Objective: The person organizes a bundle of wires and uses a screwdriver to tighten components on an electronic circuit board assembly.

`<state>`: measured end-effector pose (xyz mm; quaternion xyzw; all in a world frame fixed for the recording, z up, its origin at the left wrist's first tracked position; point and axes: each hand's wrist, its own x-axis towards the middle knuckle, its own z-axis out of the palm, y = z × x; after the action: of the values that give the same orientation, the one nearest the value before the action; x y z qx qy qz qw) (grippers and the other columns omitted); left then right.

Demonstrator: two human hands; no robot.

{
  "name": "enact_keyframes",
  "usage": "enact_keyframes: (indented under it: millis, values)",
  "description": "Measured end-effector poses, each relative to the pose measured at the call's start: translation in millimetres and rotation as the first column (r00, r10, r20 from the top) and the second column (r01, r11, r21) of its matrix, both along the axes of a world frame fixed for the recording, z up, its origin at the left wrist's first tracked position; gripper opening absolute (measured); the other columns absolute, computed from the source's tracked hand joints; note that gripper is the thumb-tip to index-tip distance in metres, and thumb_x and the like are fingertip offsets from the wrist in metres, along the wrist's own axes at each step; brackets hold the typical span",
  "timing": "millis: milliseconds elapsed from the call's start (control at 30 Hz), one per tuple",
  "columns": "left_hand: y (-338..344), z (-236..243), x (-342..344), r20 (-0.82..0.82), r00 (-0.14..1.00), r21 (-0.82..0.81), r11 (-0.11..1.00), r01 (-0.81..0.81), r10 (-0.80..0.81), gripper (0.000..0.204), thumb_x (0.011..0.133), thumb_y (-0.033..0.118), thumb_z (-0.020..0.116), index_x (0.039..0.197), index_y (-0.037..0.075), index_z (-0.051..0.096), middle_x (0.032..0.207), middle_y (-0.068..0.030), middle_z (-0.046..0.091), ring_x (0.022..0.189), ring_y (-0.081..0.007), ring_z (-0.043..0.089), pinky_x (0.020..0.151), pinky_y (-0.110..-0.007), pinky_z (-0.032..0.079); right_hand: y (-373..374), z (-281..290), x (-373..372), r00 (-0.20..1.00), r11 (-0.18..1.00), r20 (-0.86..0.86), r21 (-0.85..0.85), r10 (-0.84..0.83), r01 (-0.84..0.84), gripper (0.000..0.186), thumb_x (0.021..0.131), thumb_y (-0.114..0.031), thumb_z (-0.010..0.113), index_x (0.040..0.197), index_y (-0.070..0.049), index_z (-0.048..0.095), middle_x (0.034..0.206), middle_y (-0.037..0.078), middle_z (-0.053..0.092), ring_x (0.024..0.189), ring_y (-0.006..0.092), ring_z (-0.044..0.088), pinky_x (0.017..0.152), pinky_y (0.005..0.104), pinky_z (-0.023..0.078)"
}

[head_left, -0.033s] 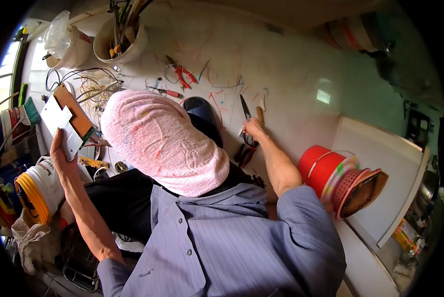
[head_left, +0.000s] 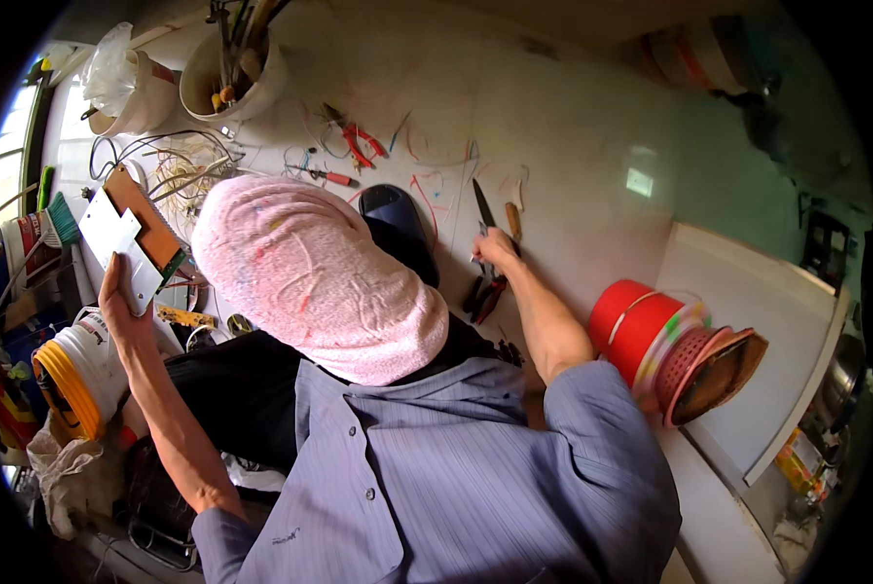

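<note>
Holds, in the left hand (head_left: 123, 295), the near end of a flat grey metal plate (head_left: 117, 240) with a brown circuit board (head_left: 147, 216) fixed behind it; grasps it firmly, thumb on the face of the plate. Keeps the plate raised at the left side, above a white and yellow bucket (head_left: 78, 375) and near a tangle of loose wires (head_left: 188, 170). Lies with its long axis slanted, from the fingers at the lower right up toward the upper left of the view, the far short edge pointing away from the body. Rests the right hand (head_left: 496, 249) on the white worktop (head_left: 582, 127), clenched around the lower end of a dark pointed blade (head_left: 481, 202), as far as can be seen. Points with the tip of this blade away from the body, almost straight up in the view, with the long axis only a little tilted to the left. Just beside the blade, on the right, a short wooden handle (head_left: 513, 222), nearly parallel to it. Just below the same hand, dark pliers (head_left: 484, 294) flat on the worktop. Farther back, red-handled pliers (head_left: 363, 144), a small red-handled screwdriver (head_left: 335, 178) and a white pot of tools (head_left: 232, 73). At the right, well apart, a stack of red buckets (head_left: 646, 331) on its side.
</note>
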<state>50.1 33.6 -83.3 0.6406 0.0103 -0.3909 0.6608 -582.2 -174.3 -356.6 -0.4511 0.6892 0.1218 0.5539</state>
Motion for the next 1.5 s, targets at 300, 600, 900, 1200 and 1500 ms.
enact_keyframes:
  millis: [300, 600, 900, 1200, 1500]
  values:
    - [-24, -11, -26, -0.011, 0.998, 0.174, 0.982, 0.069, -0.068, 0.031, 0.096, 0.03, 0.07, 0.117, 0.008, 0.072, 0.112, -0.0052, 0.075, 0.097, -0.0194, 0.072, 0.086, -0.036, 0.058, -61, 4, -40, 0.945, 0.982, 0.28, -0.134, 0.169, -0.136, 0.026, 0.095, -0.027, 0.064, 0.1, -0.001, 0.069, 0.087, 0.002, 0.066, 0.077, 0.0105, 0.06, 0.065, 0.0269, 0.048]
    - [-12, -11, -26, -0.067, 0.996, 0.114, 0.991, 0.064, -0.057, 0.032, 0.098, 0.03, 0.067, 0.119, 0.007, 0.071, 0.115, -0.0048, 0.074, 0.105, -0.0204, 0.07, 0.093, -0.039, 0.055, 94, -9, -48, 0.936, 0.935, -0.124, 0.181, 0.33, -0.306, 0.042, 0.088, -0.037, 0.066, 0.095, 0.004, 0.072, 0.094, 0.026, 0.073, 0.086, 0.038, 0.073, 0.074, 0.0466, 0.057]
    - [-11, 1, -68, -0.038, 0.999, 0.007, 1.0, -0.008, 0.008, 0.027, 0.099, 0.029, 0.068, 0.114, 0.006, 0.071, 0.11, -0.003, 0.075, 0.101, -0.0196, 0.071, 0.09, -0.038, 0.057, 119, 9, -35, 0.985, 0.962, -0.023, 0.219, 0.172, -0.163, 0.03, 0.087, -0.028, 0.064, 0.083, 0.001, 0.074, 0.078, 0.019, 0.073, 0.076, 0.0313, 0.074, 0.069, 0.0435, 0.056]
    - [3, -17, -82, -0.047, 0.998, -0.207, 0.978, 0.021, -0.031, 0.029, 0.103, 0.025, 0.063, 0.123, 0.004, 0.064, 0.113, -0.006, 0.072, 0.101, -0.0219, 0.071, 0.089, -0.04, 0.059, 118, 83, -64, 0.972, 0.944, 0.222, 0.331, -0.079, 0.001, 0.014, 0.092, -0.011, 0.061, 0.09, 0.001, 0.068, 0.061, 0.008, 0.059, 0.047, 0.0182, 0.054, 0.045, 0.0336, 0.041]
    - [17, 25, -131, 0.029, 1.0, -0.378, 0.926, 0.014, -0.003, 0.035, 0.102, 0.022, 0.063, 0.13, 0.001, 0.057, 0.117, -0.0083, 0.068, 0.103, -0.022, 0.069, 0.087, -0.04, 0.059, 5, 160, -2, 0.959, 0.985, 0.285, -0.166, 0.003, 0.046, 0.014, 0.092, -0.015, 0.057, 0.091, -0.001, 0.062, 0.071, 0.003, 0.059, 0.054, 0.013, 0.052, 0.048, 0.0308, 0.041]
